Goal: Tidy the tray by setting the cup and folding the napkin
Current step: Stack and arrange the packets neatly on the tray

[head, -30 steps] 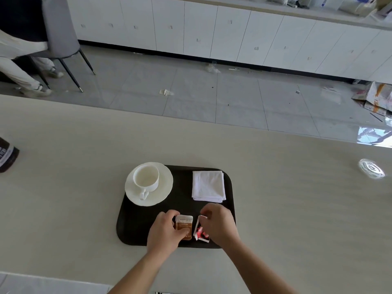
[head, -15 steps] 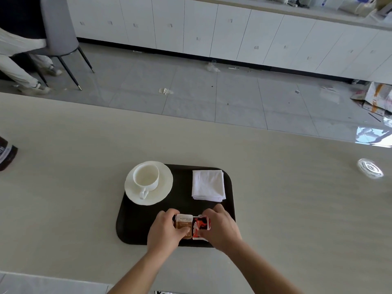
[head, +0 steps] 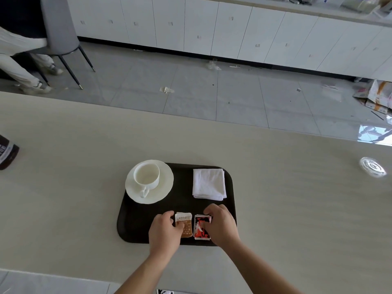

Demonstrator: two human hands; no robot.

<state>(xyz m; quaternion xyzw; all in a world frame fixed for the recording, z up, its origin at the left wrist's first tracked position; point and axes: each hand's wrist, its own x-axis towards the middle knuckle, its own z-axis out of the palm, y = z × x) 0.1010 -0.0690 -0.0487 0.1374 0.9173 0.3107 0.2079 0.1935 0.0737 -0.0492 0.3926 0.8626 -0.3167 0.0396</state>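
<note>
- At the tray's [head: 135, 225] 6 o'clock edge, the left hand [head: 164, 234] pinches a brown packet [head: 186, 227] and the right hand [head: 221, 228] grips a red packet [head: 201, 229], side by side.
- Cup [head: 146, 177] stands upright on its saucer [head: 165, 187] at 10 o'clock; napkin [head: 209, 183] lies folded at 2 o'clock.
- Step in hand looks like squaring the packets; next, release without nudging them.

Counter [head: 275, 187]: pale beige, faint grain, spans the near half. Dark bottle [head: 6, 153] at its left edge, clear lid [head: 372, 170] at its right.

Floor [head: 191, 102]: grey glossy tiles, paper scraps [head: 167, 89] mid-floor.

Far wall: row of white cabinets [head: 212, 28] over a dark plinth.

Far left: grey chair [head: 59, 28] on thin black legs; a seated person's pale trousers [head: 14, 68] beside it.

Far right: flattened boxes [head: 377, 96], with bright glare [head: 373, 134] on the tiles in front of them.

Light: even, bright.
</note>
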